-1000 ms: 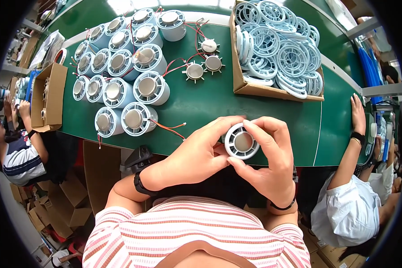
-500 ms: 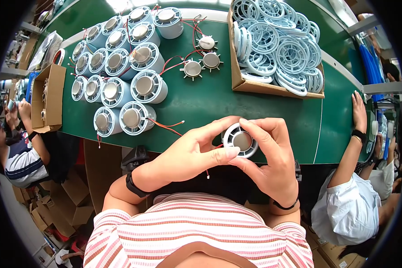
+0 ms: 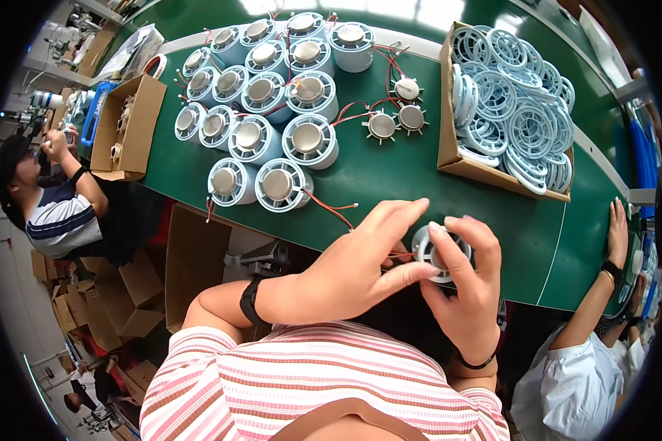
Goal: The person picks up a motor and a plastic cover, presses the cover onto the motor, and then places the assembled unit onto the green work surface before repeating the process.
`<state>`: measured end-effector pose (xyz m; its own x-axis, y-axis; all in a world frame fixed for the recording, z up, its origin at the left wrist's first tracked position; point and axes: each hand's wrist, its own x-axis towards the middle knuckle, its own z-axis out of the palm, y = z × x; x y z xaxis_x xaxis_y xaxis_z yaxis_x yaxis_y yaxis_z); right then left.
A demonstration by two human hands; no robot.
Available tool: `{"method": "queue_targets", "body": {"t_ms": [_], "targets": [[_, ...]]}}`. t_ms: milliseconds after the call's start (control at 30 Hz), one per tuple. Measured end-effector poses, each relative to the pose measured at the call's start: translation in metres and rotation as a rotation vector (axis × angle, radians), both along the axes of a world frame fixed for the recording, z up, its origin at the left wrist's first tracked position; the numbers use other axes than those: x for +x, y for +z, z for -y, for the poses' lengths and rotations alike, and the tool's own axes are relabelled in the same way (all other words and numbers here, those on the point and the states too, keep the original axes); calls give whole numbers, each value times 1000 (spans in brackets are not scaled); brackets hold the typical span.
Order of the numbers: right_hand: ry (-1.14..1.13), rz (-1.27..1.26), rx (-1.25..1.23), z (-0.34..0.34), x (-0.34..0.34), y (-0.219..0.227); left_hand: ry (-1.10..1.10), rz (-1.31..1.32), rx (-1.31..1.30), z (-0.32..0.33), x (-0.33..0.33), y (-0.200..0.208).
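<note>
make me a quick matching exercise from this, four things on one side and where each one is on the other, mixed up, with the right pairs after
Things
1. pale blue rings
2. blue cylinders with silver tops
3. spoked silver discs
4. round wheel-like part

Places
a. lying flat between the cylinders and the ring box
b. held in the right hand
c. piled in an open cardboard box
d. standing grouped on the green table

Pairs: 1-c, 2-d, 3-a, 4-b

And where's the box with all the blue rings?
In the head view, the cardboard box of light blue rings stands on the green table, upper right, beyond the right hand and right of three silver discs.
</note>
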<state>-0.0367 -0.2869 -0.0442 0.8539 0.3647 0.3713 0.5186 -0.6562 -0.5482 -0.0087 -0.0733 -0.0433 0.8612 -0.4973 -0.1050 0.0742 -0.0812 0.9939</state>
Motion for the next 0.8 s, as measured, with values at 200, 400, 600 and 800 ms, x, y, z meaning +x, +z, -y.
{"method": "queue_targets", "body": {"t_ms": [200,400,600,800], "targets": [[-532,-48,-112,64,-6,8,251,851,840,-55,-10,42],[-681,296,-194,100,25,38,342,783,1007,-67,-4,30],[-340,383,-252,82,101,49,173,946,806,-51,-6,20],[-401,405,-425,71,134,40,217,909,505,-10,-11,-16]]}}
